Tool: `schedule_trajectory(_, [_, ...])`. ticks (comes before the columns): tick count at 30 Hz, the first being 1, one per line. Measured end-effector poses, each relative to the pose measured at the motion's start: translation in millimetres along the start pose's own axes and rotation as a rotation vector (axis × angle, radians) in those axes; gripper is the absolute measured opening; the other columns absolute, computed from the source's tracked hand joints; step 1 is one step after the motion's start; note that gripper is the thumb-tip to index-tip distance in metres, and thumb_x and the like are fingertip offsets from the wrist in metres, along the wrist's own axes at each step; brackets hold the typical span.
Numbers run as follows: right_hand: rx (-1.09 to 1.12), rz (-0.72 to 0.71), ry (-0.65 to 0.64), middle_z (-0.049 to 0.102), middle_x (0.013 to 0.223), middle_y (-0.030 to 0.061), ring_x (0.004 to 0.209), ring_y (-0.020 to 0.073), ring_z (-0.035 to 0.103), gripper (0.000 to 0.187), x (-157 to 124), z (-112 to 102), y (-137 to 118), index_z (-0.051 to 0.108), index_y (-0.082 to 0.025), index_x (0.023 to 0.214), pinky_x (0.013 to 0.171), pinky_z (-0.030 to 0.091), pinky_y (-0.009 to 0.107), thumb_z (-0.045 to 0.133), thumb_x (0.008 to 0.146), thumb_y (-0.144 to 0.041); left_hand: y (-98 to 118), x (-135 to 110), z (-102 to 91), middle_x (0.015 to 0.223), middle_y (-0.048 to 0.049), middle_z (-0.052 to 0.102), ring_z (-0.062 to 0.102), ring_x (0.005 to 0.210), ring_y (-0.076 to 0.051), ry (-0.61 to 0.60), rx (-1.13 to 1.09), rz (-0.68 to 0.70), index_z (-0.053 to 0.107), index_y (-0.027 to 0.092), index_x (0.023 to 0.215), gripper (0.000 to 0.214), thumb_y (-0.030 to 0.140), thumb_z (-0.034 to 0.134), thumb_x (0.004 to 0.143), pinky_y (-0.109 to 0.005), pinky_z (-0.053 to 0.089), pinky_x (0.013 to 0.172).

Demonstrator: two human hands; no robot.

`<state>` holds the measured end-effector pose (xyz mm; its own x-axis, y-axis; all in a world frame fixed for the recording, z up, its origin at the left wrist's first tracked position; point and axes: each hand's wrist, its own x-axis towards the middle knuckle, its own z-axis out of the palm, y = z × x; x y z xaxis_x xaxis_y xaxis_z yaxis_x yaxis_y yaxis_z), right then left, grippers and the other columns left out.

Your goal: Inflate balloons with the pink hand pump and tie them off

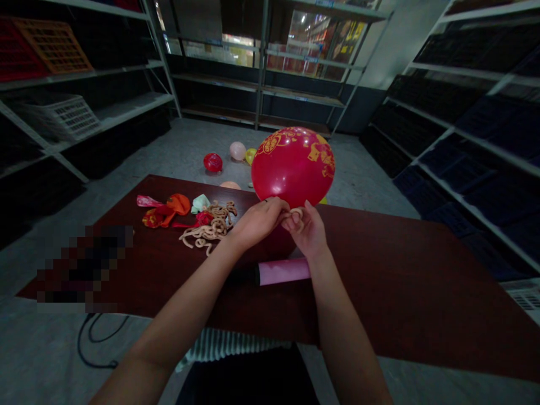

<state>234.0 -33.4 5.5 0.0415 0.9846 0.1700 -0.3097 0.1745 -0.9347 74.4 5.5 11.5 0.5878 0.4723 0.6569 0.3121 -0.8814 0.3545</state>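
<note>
A blown-up red balloon point(291, 169) with yellow printed figures stands over the table, its lower end at my fingers. My left hand point(265, 218) is closed at the balloon's neck, back of the hand up. Against it, my right hand point(311, 235) has its fingers curled round a beige cord point(296, 214) just under the balloon. The fingers hide the neck itself. Below my hands lies a pink cylinder point(283, 271) with a black end. To the left are a heap of beige cords point(213, 228) and limp balloons in orange point(177, 203), red and pale green point(200, 203).
The dark brown table point(400, 281) spans the view. Several small balloons, one red point(213, 163) and one pale pink point(237, 151), lie on the floor beyond. Racks with crates point(63, 115) line the sides. A blurred patch point(88, 259) covers the table's left end; a black cable point(80, 343) hangs below.
</note>
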Motion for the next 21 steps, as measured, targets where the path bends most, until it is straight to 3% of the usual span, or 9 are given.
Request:
schedule_trajectory(6, [-0.048, 0.047, 0.048, 0.046, 0.055, -0.0026, 0.054, 0.0129, 0.049, 0.055, 0.6, -0.4, 2.0, 0.047, -0.025, 0.056, 0.059, 0.049, 0.03, 0.055, 0.086, -0.07, 0.5, 0.1, -0.9, 0.101, -0.01, 0.067, 0.065, 0.093, -0.021, -0.022, -0.088, -0.044, 0.059, 0.017, 0.108, 0.013, 0.023, 0.048, 0.104, -0.033, 0.049, 0.083])
schedule_trajectory(14, [-0.007, 0.022, 0.077, 0.068, 0.074, -0.0015, 0.064, 0.0118, 0.061, 0.035, 3.7, -1.1, 12.8, 0.07, -0.023, 0.085, 0.066, 0.054, 0.028, 0.079, 0.073, -0.055, 2.7, 2.3, 7.9, 0.09, -0.0037, 0.062, 0.061, 0.083, -0.016, 0.257, -0.63, -0.327, 0.052, 0.02, 0.101, 0.016, 0.036, 0.051, 0.102, -0.028, 0.047, 0.078])
schedule_trajectory(18, [-0.073, 0.014, 0.035, 0.074, 0.079, -0.0028, 0.069, 0.0136, 0.068, 0.037, 3.9, -1.3, 11.3, 0.07, -0.027, 0.102, 0.072, 0.057, 0.031, 0.081, 0.072, -0.045, -0.8, 3.8, 13.2, 0.081, 0.0004, 0.057, 0.057, 0.068, -0.013, 0.292, -0.943, -0.414, 0.051, 0.021, 0.098, 0.03, 0.05, 0.058, 0.097, -0.026, 0.046, 0.066])
schedule_trajectory(21, [-0.208, 0.001, -0.023, 0.074, 0.073, -0.0034, 0.069, 0.0155, 0.071, 0.032, 3.6, -0.7, 9.4, 0.066, -0.026, 0.1, 0.072, 0.058, 0.032, 0.08, 0.074, -0.039, -4.3, 6.1, 13.0, 0.074, 0.0034, 0.052, 0.05, 0.059, -0.011, 0.333, -1.063, -0.456, 0.051, 0.022, 0.096, 0.034, 0.052, 0.066, 0.091, -0.025, 0.043, 0.059])
